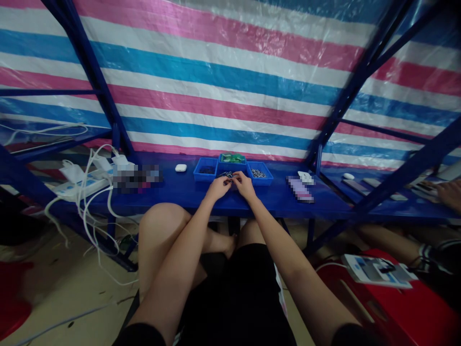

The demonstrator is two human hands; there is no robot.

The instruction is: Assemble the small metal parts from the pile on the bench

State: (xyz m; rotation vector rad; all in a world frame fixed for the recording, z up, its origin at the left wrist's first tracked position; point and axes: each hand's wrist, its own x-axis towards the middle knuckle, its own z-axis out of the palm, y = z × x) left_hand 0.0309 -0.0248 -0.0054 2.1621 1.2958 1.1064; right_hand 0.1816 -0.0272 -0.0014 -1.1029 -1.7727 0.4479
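Observation:
My left hand [218,186] and my right hand [244,184] meet over the blue shelf [187,192], fingers pinched together around a small metal part [230,178] that is too small to name. Just behind them stand three blue trays: one with dark pieces [205,169], one with green pieces [232,158], one with grey metal pieces [259,173]. A further tray [226,172] sits directly behind my fingers.
A white earbud case [180,167] lies left of the trays. Power strips with white cables [84,180] crowd the shelf's left end. A phone-like object [300,188] lies to the right. Another person's hand [450,194] works at the far right. A red stool [389,298] stands beside my knee.

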